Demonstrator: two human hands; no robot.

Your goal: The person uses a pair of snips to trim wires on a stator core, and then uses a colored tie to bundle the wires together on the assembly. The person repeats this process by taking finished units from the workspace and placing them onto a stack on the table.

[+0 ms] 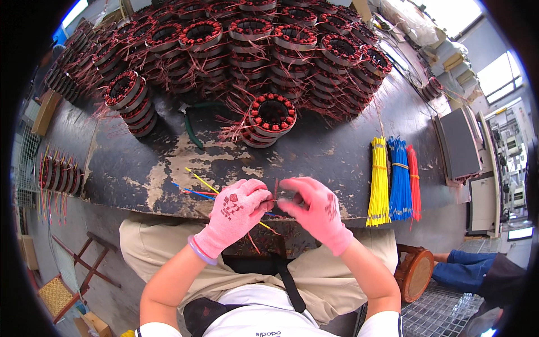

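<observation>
My left hand (238, 203), in a pink glove, is closed around a few thin wires. A yellow wire (202, 181), a blue wire (193, 191) and a red wire (203, 194) stick out to its left, and yellow and red ends hang below it over my lap. My right hand (315, 209), also gloved in pink, is just to the right. Its thumb and forefinger are bent and apart, close to a thin dark red wire (275, 188) standing up between the hands. What lies deeper between my fingertips is too small to make out.
A short stack of wound stators (272, 115) stands ahead, another stack (126, 92) at left, and many more piled behind. Green-handled pliers (193, 132) lie between. Yellow (379, 185), blue (400, 180) and red wire bundles (414, 182) lie right. A wooden stool (416, 272) stands beside me.
</observation>
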